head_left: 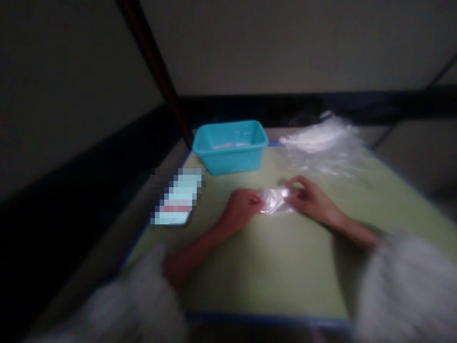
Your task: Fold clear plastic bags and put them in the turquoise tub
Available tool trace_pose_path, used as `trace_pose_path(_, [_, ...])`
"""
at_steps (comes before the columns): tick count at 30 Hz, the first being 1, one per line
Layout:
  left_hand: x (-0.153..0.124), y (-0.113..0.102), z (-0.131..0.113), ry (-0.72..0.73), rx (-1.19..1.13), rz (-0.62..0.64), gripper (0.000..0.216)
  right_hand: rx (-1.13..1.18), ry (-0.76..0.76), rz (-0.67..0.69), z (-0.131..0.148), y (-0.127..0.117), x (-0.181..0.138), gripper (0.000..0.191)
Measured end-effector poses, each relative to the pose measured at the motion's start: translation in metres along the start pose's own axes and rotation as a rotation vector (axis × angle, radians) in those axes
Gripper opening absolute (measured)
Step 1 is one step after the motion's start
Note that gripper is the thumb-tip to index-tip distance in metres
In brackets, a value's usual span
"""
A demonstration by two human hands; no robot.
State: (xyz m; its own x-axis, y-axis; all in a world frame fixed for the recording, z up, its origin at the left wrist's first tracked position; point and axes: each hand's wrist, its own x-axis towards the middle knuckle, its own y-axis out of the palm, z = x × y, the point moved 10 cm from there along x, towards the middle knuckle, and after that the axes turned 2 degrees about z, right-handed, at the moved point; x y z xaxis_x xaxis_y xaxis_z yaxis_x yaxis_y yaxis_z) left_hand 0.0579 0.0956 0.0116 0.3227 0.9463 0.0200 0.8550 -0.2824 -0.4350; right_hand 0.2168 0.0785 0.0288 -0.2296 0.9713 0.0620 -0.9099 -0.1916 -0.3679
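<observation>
A small clear plastic bag [274, 200] lies on the pale green table [271, 267], stretched between my two hands. My left hand [241, 207] is closed on the bag's left end. At the bag's right end my right hand [309, 196] pinches it with the fingers curled. Both forearms rest on the table, with fuzzy grey sleeves near the camera. The picture is blurred, so what the bag holds is not readable.
A turquoise plastic tub [230, 145] stands at the table's back left. A heap of clear plastic bags [323, 143] lies at the back right. A lit phone-like screen [178, 196] sits at the left edge. A dark pole [157, 66] rises behind the tub.
</observation>
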Motion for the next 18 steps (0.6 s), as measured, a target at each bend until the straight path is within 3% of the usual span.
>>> trace_pose_path(3, [0.002, 0.000, 0.003, -0.050, -0.023, 0.020, 0.008, -0.088, -0.069, -0.082, 0.009, -0.010, -0.003, 0.028])
trace_pose_path(7, [0.002, 0.001, 0.006, -0.132, -0.075, 0.033, 0.010, -0.414, -0.244, -0.197, 0.036, -0.018, -0.016, 0.012])
trace_pose_path(12, [0.000, 0.001, 0.008, -0.203, -0.126, 0.028, 0.018, -0.772, -0.467, -0.056, 0.060, 0.018, -0.034, 0.028])
trace_pose_path(18, [0.000, 0.001, 0.009, -0.255, -0.145, 0.025, 0.019, -0.995, -0.520, 0.129, 0.044, 0.057, -0.042, 0.060])
